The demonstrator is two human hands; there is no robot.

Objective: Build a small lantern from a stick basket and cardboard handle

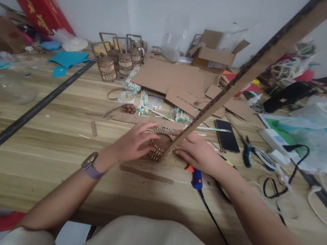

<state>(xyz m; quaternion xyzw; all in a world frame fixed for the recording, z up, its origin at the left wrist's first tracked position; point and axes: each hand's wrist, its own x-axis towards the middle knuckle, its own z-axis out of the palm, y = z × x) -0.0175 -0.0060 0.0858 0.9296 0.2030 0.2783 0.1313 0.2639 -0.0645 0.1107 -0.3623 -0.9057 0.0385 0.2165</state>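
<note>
My left hand (132, 142) curls around the left side of a small round basket (161, 144) made of cardboard and short wooden sticks, standing on the wooden table (58, 153). My right hand (199, 154) presses against the basket's right side, fingers closed on the lower end of a long cardboard strip (247, 73). The strip rises from the basket diagonally up to the right, past the top of the view. A watch sits on my left wrist.
A blue glue gun (196, 179) with a black cord lies by my right wrist. A black phone (226, 135), pliers (248, 150), a tape roll (126, 97), flat cardboard sheets (171, 78) and several finished baskets (118, 63) lie further back. Bags and cables crowd the right.
</note>
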